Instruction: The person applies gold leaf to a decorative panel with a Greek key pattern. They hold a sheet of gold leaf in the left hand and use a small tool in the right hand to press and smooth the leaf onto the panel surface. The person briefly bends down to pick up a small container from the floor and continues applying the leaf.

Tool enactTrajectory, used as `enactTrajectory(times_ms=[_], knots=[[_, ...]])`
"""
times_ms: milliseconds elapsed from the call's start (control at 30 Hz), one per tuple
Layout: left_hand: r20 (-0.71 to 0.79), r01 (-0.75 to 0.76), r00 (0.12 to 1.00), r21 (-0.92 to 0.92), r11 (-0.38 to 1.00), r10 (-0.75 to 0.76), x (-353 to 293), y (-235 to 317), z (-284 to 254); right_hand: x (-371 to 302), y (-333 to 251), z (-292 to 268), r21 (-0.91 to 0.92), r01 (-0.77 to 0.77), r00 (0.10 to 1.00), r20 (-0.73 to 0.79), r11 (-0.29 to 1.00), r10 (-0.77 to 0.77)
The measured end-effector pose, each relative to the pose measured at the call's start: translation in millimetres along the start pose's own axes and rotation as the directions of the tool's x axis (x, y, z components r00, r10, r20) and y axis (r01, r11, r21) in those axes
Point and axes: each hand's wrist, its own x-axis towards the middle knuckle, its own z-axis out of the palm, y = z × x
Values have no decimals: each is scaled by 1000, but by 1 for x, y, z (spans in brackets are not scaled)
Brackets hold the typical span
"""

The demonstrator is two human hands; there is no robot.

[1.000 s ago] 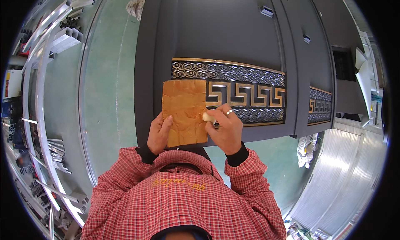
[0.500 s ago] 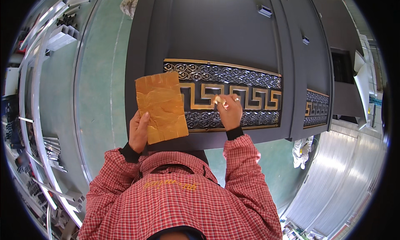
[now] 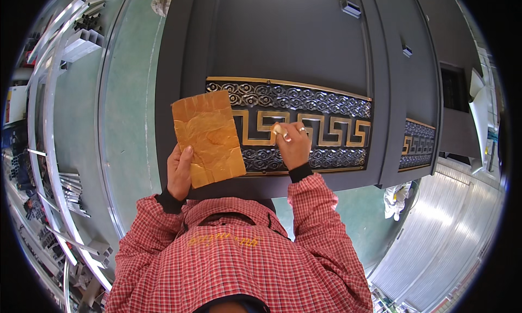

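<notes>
My left hand (image 3: pixel 180 170) grips a gold-coated piece of cardboard (image 3: pixel 209 142) by its lower left edge, thumb on top. The cardboard hides the left end of an ornamental panel (image 3: pixel 326 98) with dark swirl reliefs and a raised gold key-pattern band (image 3: pixel 266 142). Over that band my right hand (image 3: pixel 294 147) is closed in a pinch on a small wad of pale cloth (image 3: pixel 279 130), which seems to touch the gold line. The panel is set in a large dark grey door (image 3: pixel 283 36) lying flat before me.
Farther right lies a second ornamental panel (image 3: pixel 417 144) in dark grey metal. Small metal brackets (image 3: pixel 350 8) stick up from the surface. Metal profiles (image 3: pixel 81 45) are stacked at the left, and ribbed translucent sheets (image 3: pixel 435 220) lie at the lower right.
My right hand has shifted slightly left and down along the gold pattern with the wad. My left hand still holds the cardboard, nearly in place. The view has moved a little.
</notes>
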Motion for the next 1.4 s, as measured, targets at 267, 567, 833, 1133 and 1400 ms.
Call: enactTrajectory(times_ms=[267,567,833,1133,1400], knots=[[-11,10,1000,-35,999,-10,0,-2,-5,-36,-1,-5,80,-132,986,114,988,123],[-61,-11,998,-25,1000,9,-3,3,-7,-3,-2,18,-117,-30,999,19,993,32],[-68,-13,998,-68,998,8,-1,4,-7,-5,-13,34,-120,78,997,28,990,-75],[-17,9,1000,-41,999,-10,0,2,-10,-4,-15,22,-114,25,1000,15,993,-23],[32,19,999,-33,999,-18,2,-6,-5,4,-85,-28,246,9,999,29,969,-16]])
